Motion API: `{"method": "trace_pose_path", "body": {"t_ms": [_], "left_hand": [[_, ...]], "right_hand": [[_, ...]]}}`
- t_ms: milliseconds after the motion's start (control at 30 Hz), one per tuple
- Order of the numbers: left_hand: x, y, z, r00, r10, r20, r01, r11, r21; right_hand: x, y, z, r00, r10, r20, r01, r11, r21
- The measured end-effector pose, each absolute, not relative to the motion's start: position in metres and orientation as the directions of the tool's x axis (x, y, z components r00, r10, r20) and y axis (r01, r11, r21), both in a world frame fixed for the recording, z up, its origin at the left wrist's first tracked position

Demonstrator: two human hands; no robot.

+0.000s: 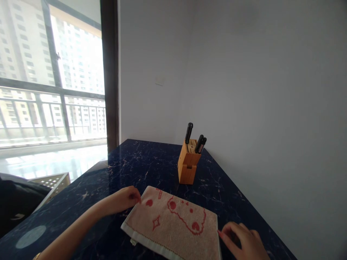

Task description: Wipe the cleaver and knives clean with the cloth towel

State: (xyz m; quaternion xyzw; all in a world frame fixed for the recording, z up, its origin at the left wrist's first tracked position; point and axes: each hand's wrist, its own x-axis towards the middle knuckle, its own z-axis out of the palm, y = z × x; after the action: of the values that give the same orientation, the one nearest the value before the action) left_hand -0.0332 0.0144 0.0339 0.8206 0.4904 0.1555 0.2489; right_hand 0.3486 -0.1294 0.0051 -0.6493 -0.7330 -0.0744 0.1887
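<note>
A pink towel (179,220) with red hearts, a star and a wavy-outlined figure lies on the dark table in front of me, its near edge trimmed in white. My left hand (129,198) is closed at the towel's left edge, fingertips pinched on its border. On the other side, my right hand (241,238) has thumb and finger together at the right edge, gripping it lightly. A small white tag (133,242) pokes out from under the near left border. The towel's lowest corner runs out of view.
A wooden knife block (187,168) with several black-handled knives (189,133) stands just beyond the towel. The dark blue marbled table (135,159) meets a white wall on the right. A chair (58,186) with dark cloth on it is at the left.
</note>
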Motion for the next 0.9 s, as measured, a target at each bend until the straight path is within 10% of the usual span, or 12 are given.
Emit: {"method": "trace_pose_path", "body": {"t_ms": [900], "left_hand": [[-0.011, 0.071, -0.023, 0.342, 0.937, 0.070, 0.383, -0.207, 0.900]], "right_hand": [[0.358, -0.088, -0.016, 0.165, 0.964, 0.209, 0.607, 0.068, -0.792]]}}
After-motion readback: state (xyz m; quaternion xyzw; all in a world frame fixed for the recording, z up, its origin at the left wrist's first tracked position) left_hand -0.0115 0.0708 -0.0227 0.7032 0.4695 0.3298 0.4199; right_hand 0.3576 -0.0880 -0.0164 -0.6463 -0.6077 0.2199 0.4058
